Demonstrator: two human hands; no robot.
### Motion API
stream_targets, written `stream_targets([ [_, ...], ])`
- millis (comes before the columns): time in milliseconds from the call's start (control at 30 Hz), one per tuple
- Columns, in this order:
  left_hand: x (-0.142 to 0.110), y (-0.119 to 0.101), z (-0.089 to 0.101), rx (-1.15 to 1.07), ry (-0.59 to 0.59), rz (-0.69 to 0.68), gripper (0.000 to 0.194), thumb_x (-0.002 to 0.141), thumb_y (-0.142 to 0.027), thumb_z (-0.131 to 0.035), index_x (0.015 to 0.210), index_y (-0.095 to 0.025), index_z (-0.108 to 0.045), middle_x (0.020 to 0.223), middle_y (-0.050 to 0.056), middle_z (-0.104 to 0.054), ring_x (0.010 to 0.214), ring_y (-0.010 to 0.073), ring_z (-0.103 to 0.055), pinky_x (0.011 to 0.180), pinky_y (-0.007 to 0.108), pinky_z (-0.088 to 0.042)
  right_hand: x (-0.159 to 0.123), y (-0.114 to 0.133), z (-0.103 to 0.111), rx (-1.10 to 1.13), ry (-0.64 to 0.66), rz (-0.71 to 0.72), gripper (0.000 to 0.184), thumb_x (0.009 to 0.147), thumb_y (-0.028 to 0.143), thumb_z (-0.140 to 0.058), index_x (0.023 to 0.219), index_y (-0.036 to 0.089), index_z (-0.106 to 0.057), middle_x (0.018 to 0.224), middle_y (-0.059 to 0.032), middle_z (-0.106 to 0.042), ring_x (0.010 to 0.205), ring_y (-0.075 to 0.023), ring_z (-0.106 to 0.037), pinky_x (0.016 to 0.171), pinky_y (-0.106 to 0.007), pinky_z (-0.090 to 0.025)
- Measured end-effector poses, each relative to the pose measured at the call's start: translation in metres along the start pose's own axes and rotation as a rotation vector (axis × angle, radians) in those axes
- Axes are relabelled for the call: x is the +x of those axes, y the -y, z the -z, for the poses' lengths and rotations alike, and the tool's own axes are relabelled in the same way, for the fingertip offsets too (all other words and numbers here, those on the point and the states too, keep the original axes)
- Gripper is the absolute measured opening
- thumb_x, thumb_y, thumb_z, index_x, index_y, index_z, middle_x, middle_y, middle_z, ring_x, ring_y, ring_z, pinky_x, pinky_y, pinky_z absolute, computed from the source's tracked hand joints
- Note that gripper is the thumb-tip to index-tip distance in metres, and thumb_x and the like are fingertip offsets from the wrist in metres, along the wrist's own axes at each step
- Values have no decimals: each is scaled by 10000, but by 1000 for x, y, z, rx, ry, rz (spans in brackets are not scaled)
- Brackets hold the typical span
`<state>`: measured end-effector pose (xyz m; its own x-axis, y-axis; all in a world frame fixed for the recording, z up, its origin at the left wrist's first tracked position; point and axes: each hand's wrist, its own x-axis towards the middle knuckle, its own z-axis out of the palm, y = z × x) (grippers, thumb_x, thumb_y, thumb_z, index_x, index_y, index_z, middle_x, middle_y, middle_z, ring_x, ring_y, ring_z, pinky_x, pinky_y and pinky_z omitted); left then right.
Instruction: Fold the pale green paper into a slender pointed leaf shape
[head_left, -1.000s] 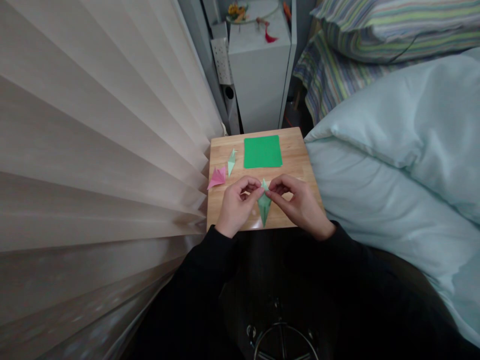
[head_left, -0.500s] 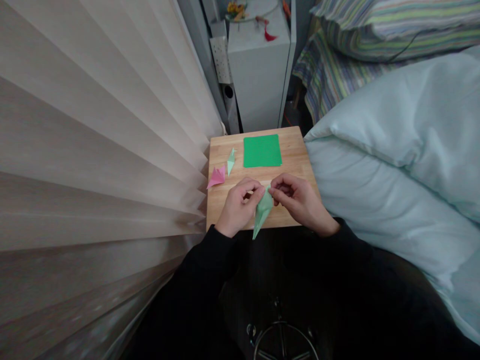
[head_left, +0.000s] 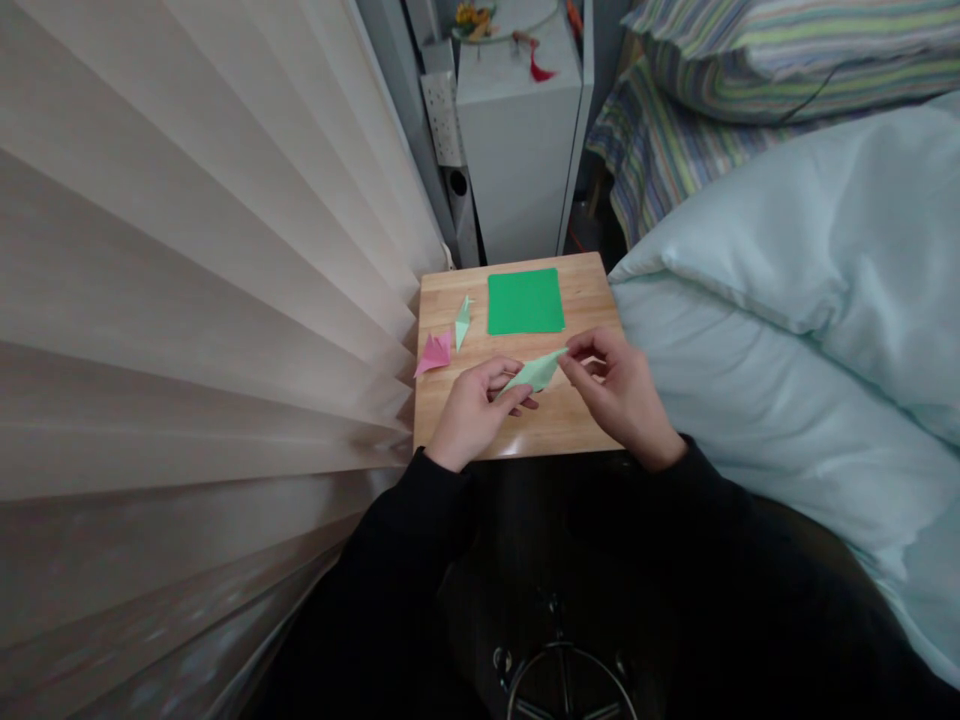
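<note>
A folded piece of light green origami paper (head_left: 537, 373), long and pointed, is held above the front part of the small wooden table (head_left: 442, 410). My left hand (head_left: 480, 405) grips its lower left portion between thumb and fingers. The tip at its upper right is pinched by my right hand (head_left: 611, 385). On the table to the left lie a small light green paper crane (head_left: 463, 323) and a pink folded paper piece (head_left: 434, 353). Behind my hands rests a stack of green square paper (head_left: 526, 302).
Pleated curtains (head_left: 225, 300) hang against the table's left side. A bed with a pale blue quilt (head_left: 787, 330) borders it on the right. Beyond the table stands a white cabinet (head_left: 517, 160); below is a metal ring of a chair base (head_left: 570, 650).
The light green folded paper has turned from pointing down toward me to slanting up to the right. My left hand now holds its lower left part, while my right hand has shifted slightly right.
</note>
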<state>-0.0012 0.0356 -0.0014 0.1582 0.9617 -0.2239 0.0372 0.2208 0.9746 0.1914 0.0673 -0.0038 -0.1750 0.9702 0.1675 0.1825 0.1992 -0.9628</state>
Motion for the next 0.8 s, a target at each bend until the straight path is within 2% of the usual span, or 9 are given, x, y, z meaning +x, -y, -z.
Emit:
stream_targets([
  [100,0,0,2,66,3,9,188,832,-299,-772,901,-168,-657,832,59,-787,739,180,-769,622,250,-547,1,3,5,-162,72,162,165,897,310,-714,1031,228,-666,1089,-83,-716,987,-241,-668,800,-394,-541],
  [200,0,0,1,88,54,18,195,824,-316,-789,902,-162,-698,832,71,-796,752,189,-772,649,274,-569,1,5,5,-144,235,209,84,915,295,-711,966,229,-708,983,-59,-745,938,-232,-682,842,-400,-526],
  [300,0,0,0,61,113,18,237,814,-356,-808,907,-156,-720,831,75,-797,771,201,-781,680,299,-602,0,3,4,-130,289,179,98,921,286,-705,860,213,-728,861,-45,-741,827,-211,-678,782,-376,-516],
  [433,-2,-1,-2,20,132,22,247,824,-384,-801,901,-159,-733,863,81,-799,797,214,-791,702,328,-636,0,1,4,-103,298,126,70,892,260,-719,850,209,-741,847,-37,-737,801,-198,-670,756,-356,-516],
  [667,-6,-7,-2,-102,130,132,169,809,-303,-800,857,-153,-741,866,90,-804,807,207,-789,730,322,-636,0,3,7,-3,343,94,92,871,230,-697,804,215,-759,821,-35,-708,779,-182,-653,699,-327,-518],
  [800,-7,-5,-2,-197,157,193,197,804,-307,-809,898,-144,-753,891,109,-806,815,217,-791,731,327,-632,1,3,8,8,331,31,92,837,228,-712,765,204,-764,790,-33,-702,737,-175,-647,651,-312,-493],
])
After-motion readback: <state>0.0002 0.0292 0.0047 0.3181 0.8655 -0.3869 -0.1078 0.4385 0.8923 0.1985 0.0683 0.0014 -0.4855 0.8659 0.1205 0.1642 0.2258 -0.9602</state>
